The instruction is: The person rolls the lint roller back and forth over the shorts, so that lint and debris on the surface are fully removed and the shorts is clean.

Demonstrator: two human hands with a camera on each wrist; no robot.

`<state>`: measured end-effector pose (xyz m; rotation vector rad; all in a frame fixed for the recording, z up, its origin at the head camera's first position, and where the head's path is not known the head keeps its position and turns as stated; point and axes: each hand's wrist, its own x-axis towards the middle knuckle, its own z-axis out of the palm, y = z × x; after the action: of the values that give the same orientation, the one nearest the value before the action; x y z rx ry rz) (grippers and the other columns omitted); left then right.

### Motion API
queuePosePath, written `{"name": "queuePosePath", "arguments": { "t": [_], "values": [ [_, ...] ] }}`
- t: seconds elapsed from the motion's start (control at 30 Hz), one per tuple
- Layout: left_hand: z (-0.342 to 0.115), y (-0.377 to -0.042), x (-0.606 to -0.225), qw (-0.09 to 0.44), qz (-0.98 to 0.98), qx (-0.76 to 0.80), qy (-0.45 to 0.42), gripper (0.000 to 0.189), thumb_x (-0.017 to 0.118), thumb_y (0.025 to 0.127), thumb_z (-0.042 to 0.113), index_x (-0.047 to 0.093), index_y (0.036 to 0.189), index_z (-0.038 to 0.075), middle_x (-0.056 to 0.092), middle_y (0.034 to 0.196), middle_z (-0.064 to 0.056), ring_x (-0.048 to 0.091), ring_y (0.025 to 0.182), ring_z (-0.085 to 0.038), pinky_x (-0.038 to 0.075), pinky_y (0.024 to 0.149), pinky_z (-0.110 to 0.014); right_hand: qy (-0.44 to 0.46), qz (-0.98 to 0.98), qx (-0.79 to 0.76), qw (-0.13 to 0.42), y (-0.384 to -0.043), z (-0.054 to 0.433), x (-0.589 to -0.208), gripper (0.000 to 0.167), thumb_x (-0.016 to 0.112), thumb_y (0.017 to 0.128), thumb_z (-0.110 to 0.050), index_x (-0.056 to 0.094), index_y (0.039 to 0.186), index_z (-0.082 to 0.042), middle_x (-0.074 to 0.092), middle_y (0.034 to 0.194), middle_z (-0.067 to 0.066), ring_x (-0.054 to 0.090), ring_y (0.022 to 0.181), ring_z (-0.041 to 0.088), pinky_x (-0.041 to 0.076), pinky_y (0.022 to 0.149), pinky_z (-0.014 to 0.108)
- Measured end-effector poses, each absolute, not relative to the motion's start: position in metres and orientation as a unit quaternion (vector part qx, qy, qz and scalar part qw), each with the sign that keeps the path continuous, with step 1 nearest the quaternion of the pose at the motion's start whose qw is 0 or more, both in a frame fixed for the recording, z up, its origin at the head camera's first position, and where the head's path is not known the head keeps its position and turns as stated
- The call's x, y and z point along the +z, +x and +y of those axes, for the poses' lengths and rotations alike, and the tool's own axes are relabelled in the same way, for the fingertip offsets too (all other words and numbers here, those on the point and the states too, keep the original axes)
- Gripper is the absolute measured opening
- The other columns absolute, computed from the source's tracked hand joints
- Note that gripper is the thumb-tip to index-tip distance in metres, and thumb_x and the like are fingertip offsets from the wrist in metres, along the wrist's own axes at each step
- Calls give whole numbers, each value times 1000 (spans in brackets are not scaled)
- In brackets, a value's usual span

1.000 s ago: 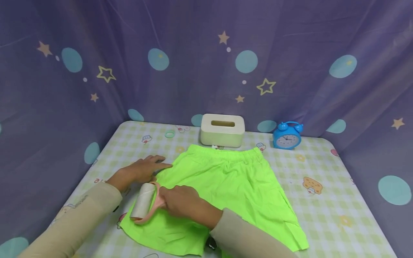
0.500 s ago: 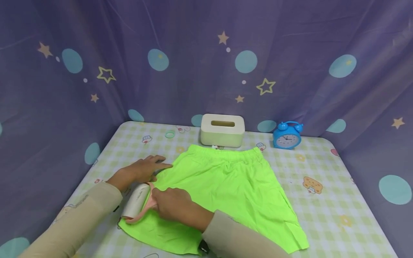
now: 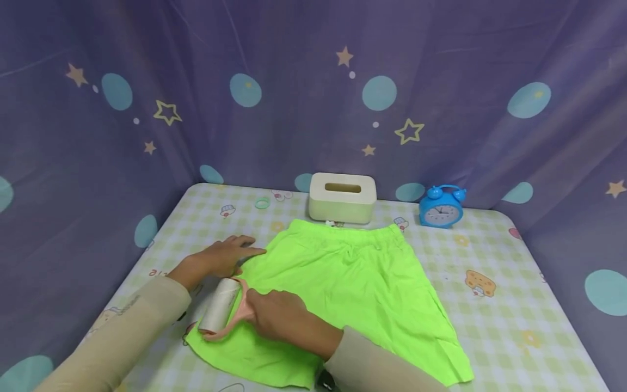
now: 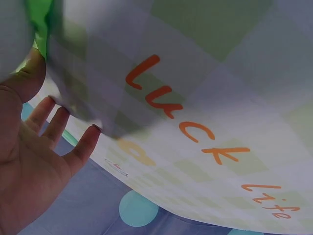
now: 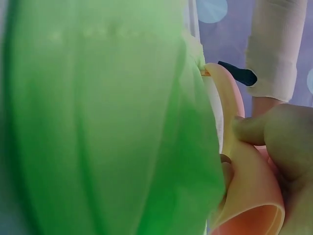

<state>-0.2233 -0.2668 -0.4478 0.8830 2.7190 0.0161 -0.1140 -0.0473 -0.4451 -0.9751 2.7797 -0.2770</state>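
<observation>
Neon green shorts (image 3: 352, 288) lie spread flat, waistband toward the back. My right hand (image 3: 279, 316) grips the pink handle (image 5: 252, 178) of a lint roller, thumb along its top. The roller's white roll (image 3: 220, 306) lies on the lower part of the left leg of the shorts, near its outer edge. Just beyond the roll, my left hand (image 3: 222, 257) rests with fingers spread by the side edge of the shorts. In the left wrist view, that thumb touches the green fabric (image 4: 41, 24) and the other fingertips reach the tablecloth (image 4: 205, 88).
Behind the waistband stands a pale green tissue box (image 3: 342, 209) with a white lid. A blue alarm clock (image 3: 442, 208) is at the back right, and a small green ring (image 3: 262, 203) lies at the back left. A purple curtain (image 3: 303, 130) surrounds the table.
My right hand has rolled the lint roller left toward the leg's outer edge, then back to the right. My left hand has kept its place. The head view has shifted slightly.
</observation>
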Motion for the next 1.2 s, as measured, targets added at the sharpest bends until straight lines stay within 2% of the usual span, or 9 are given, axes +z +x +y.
{"name": "queuePosePath", "arguments": {
  "t": [0.27,0.53,0.87,1.2],
  "values": [
    [-267,-222,-446,158,946,5,284,72,75,93,14,44,156,29,38,158,-19,43,139,-46,47,96,-66,-330,933,-116,80,-110,-26,-446,36,45,103,-58,50,93,-24,53,63,0,52,52,14,36,41,32],
    [-266,-220,-447,154,945,8,287,72,75,93,14,44,156,29,38,158,-18,44,138,-45,48,95,-66,-339,933,-111,43,-103,-13,-449,36,45,104,-57,52,94,-23,53,60,-2,52,50,12,34,39,30],
    [-265,-221,-448,158,947,10,279,72,74,94,15,42,156,29,37,159,-18,42,141,-45,46,99,-66,-327,935,-123,59,-100,15,-451,33,49,102,-57,52,96,-24,51,61,-3,48,50,10,33,41,28],
    [-263,-220,-447,164,948,10,272,71,73,94,14,42,157,28,36,160,-18,40,142,-46,45,99,-68,-342,922,-162,78,-101,53,-452,34,48,101,-58,51,98,-25,44,59,-6,41,49,8,32,42,26]
  ]
}}
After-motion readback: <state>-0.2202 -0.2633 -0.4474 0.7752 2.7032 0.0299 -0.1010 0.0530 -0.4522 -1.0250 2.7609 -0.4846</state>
